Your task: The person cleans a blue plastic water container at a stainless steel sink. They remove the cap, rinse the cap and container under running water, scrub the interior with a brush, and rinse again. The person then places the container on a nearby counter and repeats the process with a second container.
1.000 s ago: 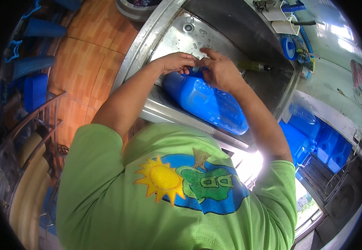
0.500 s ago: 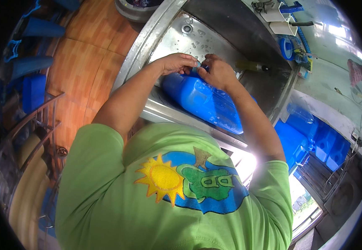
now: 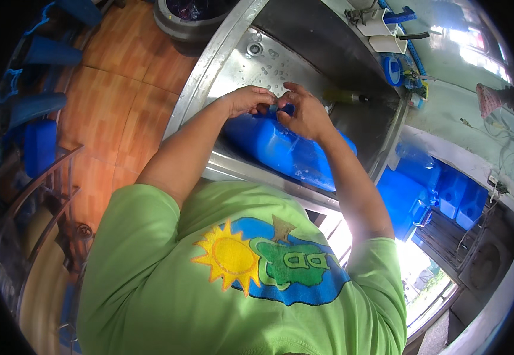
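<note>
A blue plastic water jug [image 3: 298,155] lies on its side in the steel sink [image 3: 231,71], its surface wet. At the jug's far end, my left hand [image 3: 250,100] is closed, fingertips pinched at a small light-blue piece by the jug's spout. Facing it, my right hand [image 3: 307,113] curves its thumb and fingers around a dark-blue part at the same spot, with one finger raised. The fingers hide most of that part, so I cannot tell whether it is a cap or a tap.
Near the far left corner of the sink is a drain [image 3: 254,49]. A bottle of yellowish liquid [image 3: 342,96] lies along the sink's right side. More blue jugs [image 3: 402,198] stand at right. A grey bin [image 3: 189,29] stands beyond the sink's left edge, and a metal rail [image 3: 50,171] at left.
The view has shifted slightly. My right hand's fingers have opened a little and one finger has lifted, while my left hand keeps its pinch at the spout.
</note>
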The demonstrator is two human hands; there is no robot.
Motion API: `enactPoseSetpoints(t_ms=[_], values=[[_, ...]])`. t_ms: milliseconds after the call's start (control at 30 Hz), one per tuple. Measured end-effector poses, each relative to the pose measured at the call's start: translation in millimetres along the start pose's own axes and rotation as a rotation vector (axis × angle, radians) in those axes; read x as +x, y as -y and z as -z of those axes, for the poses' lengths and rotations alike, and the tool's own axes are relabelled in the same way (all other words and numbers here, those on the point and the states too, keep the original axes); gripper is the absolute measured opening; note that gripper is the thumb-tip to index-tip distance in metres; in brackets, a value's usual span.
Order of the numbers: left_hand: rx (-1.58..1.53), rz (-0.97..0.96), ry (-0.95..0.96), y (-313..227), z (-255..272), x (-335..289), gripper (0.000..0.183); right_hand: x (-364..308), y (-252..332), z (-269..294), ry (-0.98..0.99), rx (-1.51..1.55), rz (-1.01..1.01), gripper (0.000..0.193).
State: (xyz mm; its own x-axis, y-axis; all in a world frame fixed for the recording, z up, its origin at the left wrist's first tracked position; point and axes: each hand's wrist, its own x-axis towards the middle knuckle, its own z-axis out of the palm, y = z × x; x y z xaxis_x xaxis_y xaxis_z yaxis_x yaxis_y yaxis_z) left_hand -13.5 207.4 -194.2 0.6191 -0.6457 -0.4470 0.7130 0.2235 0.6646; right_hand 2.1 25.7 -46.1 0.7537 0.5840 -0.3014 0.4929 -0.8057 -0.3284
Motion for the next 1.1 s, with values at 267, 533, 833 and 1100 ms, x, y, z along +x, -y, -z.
enactPoseSetpoints(t_ms=[267,533,833,1100], values=[[0.001,-0.034,0.022,2,2,3,0.028,-2,6,6,0.088,-0.12,0.024,0.039],[0.012,-0.021,-0.003,6,3,5,0.028,-7,9,14,0.038,-0.19,0.055,0.039],[0.071,-0.013,-0.013,2,1,3,0.026,-4,12,21,0.082,-0.249,0.137,0.045],[0.101,0.013,-0.05,-4,-4,0,0.026,-8,9,21,0.052,-0.242,0.187,0.042]])
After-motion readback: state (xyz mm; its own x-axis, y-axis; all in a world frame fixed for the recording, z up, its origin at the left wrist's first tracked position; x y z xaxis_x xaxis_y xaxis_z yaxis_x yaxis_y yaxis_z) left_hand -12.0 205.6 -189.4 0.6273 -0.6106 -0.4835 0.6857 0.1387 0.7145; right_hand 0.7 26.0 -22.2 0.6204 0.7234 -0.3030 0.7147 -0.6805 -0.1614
